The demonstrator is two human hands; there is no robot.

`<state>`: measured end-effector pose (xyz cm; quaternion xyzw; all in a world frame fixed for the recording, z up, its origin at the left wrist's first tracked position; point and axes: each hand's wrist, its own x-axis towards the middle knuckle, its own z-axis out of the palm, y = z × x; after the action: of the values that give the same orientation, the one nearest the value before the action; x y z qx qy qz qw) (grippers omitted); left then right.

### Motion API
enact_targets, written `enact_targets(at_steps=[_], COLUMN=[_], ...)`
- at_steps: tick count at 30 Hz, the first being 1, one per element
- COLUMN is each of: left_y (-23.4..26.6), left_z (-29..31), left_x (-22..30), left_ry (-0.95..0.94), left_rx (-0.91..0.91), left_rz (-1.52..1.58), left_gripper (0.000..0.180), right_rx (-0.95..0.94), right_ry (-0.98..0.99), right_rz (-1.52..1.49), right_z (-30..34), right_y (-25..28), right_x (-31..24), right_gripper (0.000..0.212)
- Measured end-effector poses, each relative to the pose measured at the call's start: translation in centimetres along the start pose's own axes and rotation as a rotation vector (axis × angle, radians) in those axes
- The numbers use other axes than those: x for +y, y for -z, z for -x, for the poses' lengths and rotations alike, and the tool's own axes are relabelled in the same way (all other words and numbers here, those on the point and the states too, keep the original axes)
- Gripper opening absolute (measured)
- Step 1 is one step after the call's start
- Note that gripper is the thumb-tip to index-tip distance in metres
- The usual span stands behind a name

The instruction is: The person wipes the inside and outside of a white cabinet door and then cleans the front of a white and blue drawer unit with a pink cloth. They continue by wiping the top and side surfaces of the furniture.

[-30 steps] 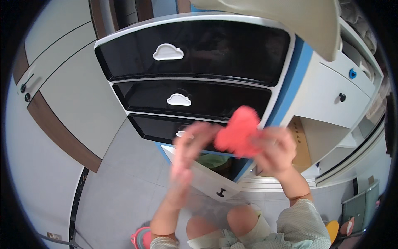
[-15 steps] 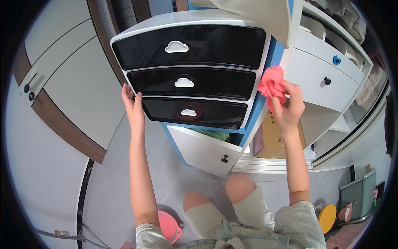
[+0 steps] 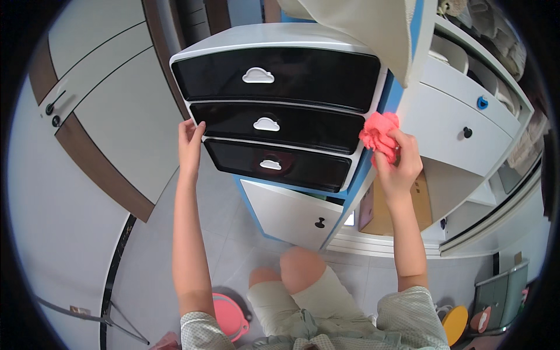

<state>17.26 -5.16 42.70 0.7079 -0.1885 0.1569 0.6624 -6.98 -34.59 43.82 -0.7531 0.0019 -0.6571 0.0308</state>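
A pink bowl (image 3: pixel 228 315) sits on the grey tiled floor (image 3: pixel 146 256); a cardboard box (image 3: pixel 382 204) stands under white drawers (image 3: pixel 461 125); a yellow lid (image 3: pixel 455 324) lies right.

pink cloth (image 3: pixel 379 133) partly buried in right hand (image 3: pixel 398 163) – fingers covering lower half. pink bowl (image 3: pixel 228 315) half hidden behind left arm. cardboard box (image 3: pixel 386 204) mostly masked by right forearm – contents unreadable.
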Motion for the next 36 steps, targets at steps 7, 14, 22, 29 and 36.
enact_targets(at_steps=[7,14,22,29,36], left_y=[1.0,1.0,2.2,1.6,1.3], left_z=[-2.7,-5.5,-4.5,-5.7,-5.2], left_x=[-0.3,1.9,-1.2,-4.2,-4.1], left_ry=[-0.167,-0.343,-0.278,-0.581,-0.633], left_rx=[0.086,0.085,-0.014,0.095,0.167], left_rz=[-0.028,-0.263,-0.748,-0.803,-0.721], left_gripper=[0.037,0.037,0.032,0.036,0.036], right_rx=[0.085,0.034,0.034,-0.018,-0.041], right_ry=[0.068,0.062,-0.028,-0.120,-0.185], right_rz=[-0.178,-0.160,-0.147,-0.179,-0.134], right_z=[-1.2,-2.7,-0.8,0.1,-0.6], right_y=[-0.1,-2.4,-3.2,-3.8,-4.9], right_x=[-2.4,-2.9,-4.0,-4.5,-4.9], right_gripper=[0.047,0.045,0.039,0.041,0.039])
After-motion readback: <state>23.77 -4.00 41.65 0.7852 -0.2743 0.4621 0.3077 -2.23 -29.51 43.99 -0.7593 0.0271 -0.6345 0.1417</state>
